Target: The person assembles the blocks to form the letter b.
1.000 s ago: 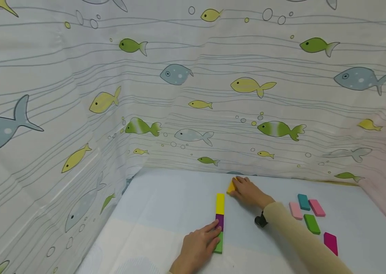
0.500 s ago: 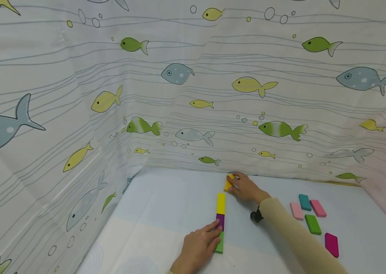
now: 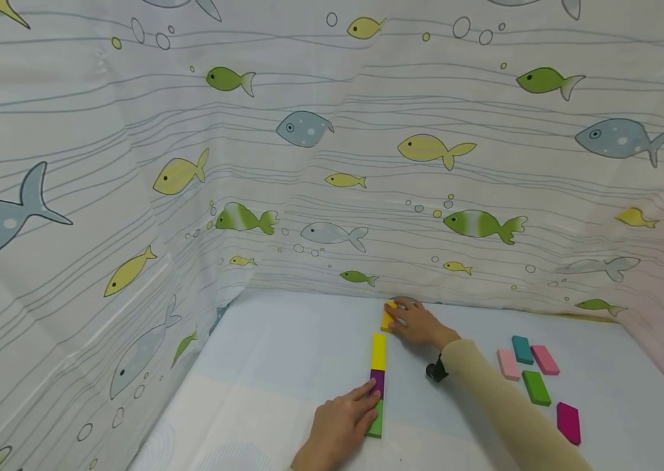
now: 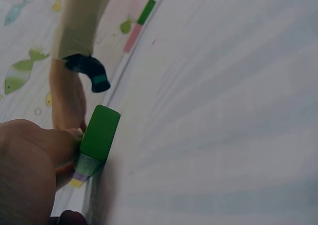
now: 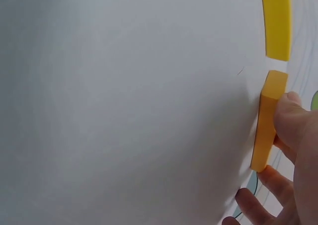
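My right hand (image 3: 417,322) pinches an orange-yellow block (image 3: 387,316) at the far end of a row of blocks. In the right wrist view, the thumb lies against the side of this block (image 5: 266,125), and a small gap parts it from the yellow block (image 5: 277,21). That row runs toward me: yellow block (image 3: 379,352), purple block (image 3: 379,378), green block (image 3: 375,429), end to end. My left hand (image 3: 336,425) rests on the row with extended fingers, touching the purple and green blocks and partly covering them. The green block's near end (image 4: 99,135) fills the left wrist view's middle.
To the right lie several loose blocks: teal (image 3: 523,350), pink (image 3: 545,360), light pink (image 3: 508,364), green (image 3: 536,388) and magenta (image 3: 568,423). A fish-patterned sheet (image 3: 367,209) rises behind the white tabletop (image 3: 273,366).
My right hand has shifted left with the orange-yellow block, which has turned from slanted to nearly in line with the row. The left hand has stayed in place.
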Motion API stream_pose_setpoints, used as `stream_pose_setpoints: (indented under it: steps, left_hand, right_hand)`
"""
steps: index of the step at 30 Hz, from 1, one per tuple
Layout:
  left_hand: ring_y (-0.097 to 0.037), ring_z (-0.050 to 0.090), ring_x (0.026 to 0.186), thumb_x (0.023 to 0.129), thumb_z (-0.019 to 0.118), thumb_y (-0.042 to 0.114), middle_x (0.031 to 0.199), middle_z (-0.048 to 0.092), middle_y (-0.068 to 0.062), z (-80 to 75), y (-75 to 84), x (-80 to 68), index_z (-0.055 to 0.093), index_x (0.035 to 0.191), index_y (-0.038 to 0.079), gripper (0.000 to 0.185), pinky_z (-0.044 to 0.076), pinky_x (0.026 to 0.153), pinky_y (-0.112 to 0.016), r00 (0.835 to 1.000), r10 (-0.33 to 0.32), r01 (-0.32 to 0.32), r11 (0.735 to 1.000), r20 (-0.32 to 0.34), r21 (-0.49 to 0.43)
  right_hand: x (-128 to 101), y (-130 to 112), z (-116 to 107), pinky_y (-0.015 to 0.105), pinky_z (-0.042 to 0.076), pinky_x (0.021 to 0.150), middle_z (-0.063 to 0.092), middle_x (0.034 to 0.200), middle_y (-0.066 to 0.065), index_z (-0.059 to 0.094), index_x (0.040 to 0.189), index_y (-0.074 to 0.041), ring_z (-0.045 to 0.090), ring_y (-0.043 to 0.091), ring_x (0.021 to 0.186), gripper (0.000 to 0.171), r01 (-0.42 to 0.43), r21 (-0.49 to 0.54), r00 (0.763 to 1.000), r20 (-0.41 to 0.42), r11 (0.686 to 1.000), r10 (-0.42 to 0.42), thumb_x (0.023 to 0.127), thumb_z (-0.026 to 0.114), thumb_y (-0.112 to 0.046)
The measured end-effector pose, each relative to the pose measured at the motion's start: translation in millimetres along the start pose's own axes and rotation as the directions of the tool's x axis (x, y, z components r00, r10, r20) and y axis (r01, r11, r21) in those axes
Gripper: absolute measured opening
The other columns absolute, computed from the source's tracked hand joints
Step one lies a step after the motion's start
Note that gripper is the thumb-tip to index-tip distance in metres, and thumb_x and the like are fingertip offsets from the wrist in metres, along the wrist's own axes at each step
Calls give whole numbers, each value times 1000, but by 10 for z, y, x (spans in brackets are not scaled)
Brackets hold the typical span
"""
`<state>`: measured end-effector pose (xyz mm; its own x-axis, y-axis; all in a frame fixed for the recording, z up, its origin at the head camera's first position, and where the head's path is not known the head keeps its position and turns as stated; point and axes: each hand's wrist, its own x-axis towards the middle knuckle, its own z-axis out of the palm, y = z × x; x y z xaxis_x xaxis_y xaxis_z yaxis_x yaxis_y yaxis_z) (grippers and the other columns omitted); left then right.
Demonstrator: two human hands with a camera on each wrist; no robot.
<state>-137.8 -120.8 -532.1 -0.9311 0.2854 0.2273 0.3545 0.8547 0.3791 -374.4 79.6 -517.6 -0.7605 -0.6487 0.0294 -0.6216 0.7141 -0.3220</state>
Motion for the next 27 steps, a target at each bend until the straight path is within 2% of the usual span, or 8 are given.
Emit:
stream_pose_setpoints:
  steps: [11, 19, 27]
  left_hand:
    - [-19, 67, 112, 99, 59, 36, 145, 53, 11, 1, 10, -7, 64, 132, 26, 35, 58, 76, -38, 1000, -8, 8, 1000, 19, -3]
    - [-17, 65, 116, 99, 58, 39, 145, 53, 12, 7, 12, 6, 63, 133, 30, 36, 58, 77, -38, 997, -40, 42, 999, 65, -22]
    - [-17, 67, 112, 99, 59, 37, 144, 54, 11, 4, 6, 7, 65, 132, 28, 34, 58, 75, -37, 999, -23, 24, 1000, 43, -2]
  right_hand:
    - [14, -52, 28, 66, 29, 108, 35, 156, 17, 41, 152, -18, 36, 50, 134, 56, 20, -17, 1000, 21, 1000, -20, 102, 51, -41]
    - [19, -107, 43, 65, 30, 108, 35, 157, 17, 42, 151, -17, 37, 49, 134, 55, 50, -11, 998, 35, 999, -50, 102, 51, -40]
    - [33, -135, 27, 65, 28, 110, 35, 157, 16, 42, 151, -18, 36, 49, 136, 54, 51, 0, 997, 58, 999, -51, 102, 51, -39]
